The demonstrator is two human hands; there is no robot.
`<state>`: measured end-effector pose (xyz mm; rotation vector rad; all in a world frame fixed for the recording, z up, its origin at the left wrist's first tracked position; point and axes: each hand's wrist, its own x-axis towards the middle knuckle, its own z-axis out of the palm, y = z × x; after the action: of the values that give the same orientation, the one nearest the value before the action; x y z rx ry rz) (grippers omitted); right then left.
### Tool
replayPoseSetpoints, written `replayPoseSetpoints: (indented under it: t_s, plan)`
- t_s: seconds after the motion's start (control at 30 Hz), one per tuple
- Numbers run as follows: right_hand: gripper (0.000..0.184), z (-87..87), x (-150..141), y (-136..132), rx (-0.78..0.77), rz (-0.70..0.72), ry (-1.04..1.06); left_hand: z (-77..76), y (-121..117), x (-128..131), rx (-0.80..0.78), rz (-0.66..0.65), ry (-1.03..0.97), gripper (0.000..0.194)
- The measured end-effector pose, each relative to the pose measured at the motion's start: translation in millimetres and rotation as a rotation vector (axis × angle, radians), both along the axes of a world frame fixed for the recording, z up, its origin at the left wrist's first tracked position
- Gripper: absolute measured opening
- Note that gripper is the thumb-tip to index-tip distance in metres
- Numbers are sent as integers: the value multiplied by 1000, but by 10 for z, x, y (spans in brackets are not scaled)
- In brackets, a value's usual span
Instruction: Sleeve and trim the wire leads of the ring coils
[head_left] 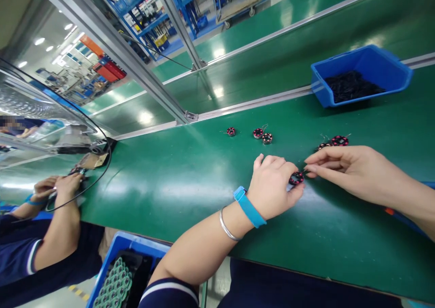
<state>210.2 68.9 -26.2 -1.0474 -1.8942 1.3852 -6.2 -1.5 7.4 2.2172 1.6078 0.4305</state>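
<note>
My left hand (277, 181), with a blue strap and a silver bangle at the wrist, grips a small motor stator (297, 178) between thumb and fingers. The stator is a black ring with pink-red parts around it. My right hand (346, 165) pinches at the stator's right side, thumb and forefinger pressed together; whatever lies between those fingertips is too small to make out. Just beyond the right hand are another stator (340, 140) and a partly hidden one (323, 146), thin wires sticking up. Farther left sit a single stator (231, 131) and a touching pair (263, 135).
A blue bin (362, 79) of black parts stands at the back right by a metal rail. Metal posts (136, 58) rise from the green bench (163, 176). At left are a co-worker's hands (61, 185) and a black cable. Below sits a blue crate (118, 240) with green-ringed parts.
</note>
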Motion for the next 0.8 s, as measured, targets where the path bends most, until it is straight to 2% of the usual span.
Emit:
replayPoseSetpoints:
  t_s: [0.3,0.63,0.7,0.8]
  plan:
    - [32,-1,-30,-9,25,-45,18,3,-4,12,0,-3,6,16]
    - [18,73,-89,-63,142,8,-68,5,0,20,-5,-6,10,16]
    - [17,78,-66,-57,220,38,-106,5,1,17,-7,-6,11,16]
    - [20,77,-17,-47,508,60,-169,-1,-2,9,-8,-8,14,18]
